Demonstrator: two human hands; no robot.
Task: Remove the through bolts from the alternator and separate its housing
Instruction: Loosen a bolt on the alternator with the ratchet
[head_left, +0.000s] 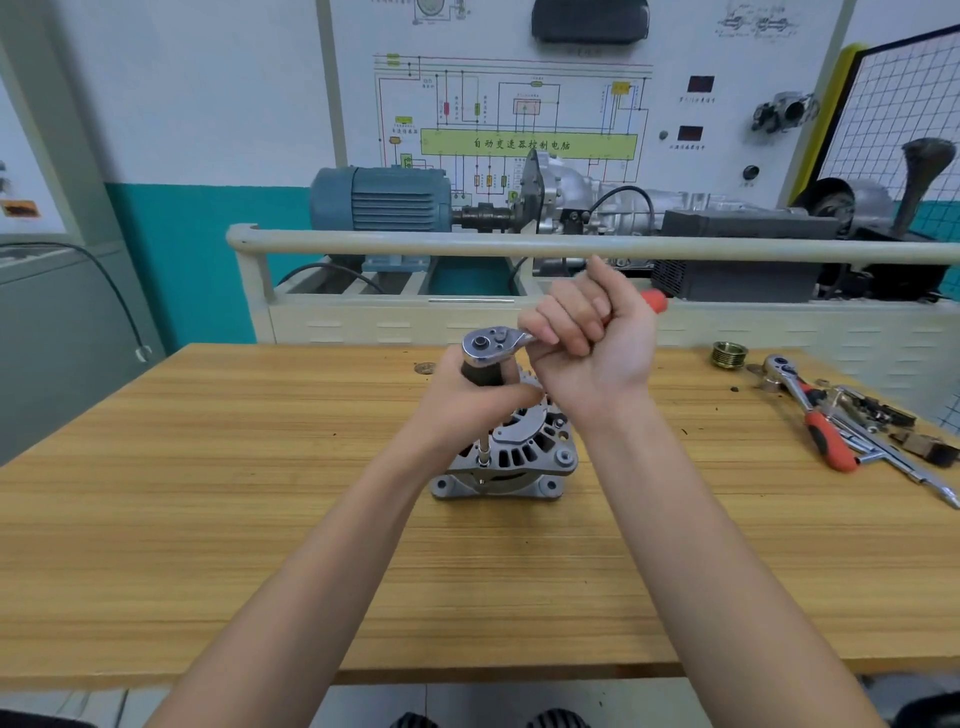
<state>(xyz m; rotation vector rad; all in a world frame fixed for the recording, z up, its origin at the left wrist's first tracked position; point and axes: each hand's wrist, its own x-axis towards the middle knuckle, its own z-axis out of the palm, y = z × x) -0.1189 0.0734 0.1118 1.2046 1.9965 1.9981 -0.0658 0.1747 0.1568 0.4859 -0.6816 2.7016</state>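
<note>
The alternator (506, 457) stood on its mounting lugs near the middle of the wooden bench (208, 493), its vented end facing up. A ratchet wrench (496, 345) sat above it on a thin extension reaching down to the housing's edge. The left hand (467, 400) was curled around the dark grip under the ratchet head; the right hand (592, 343) was clamped on the ratchet's handle, whose red end (655, 300) poked out behind the fist. At the bench's right edge lay a pulley (729, 356), a second ratchet (810, 410) and loose sockets. Behind stood a trainer stand with a blue motor (379, 200) and a wiring-diagram board (519, 119).
</note>
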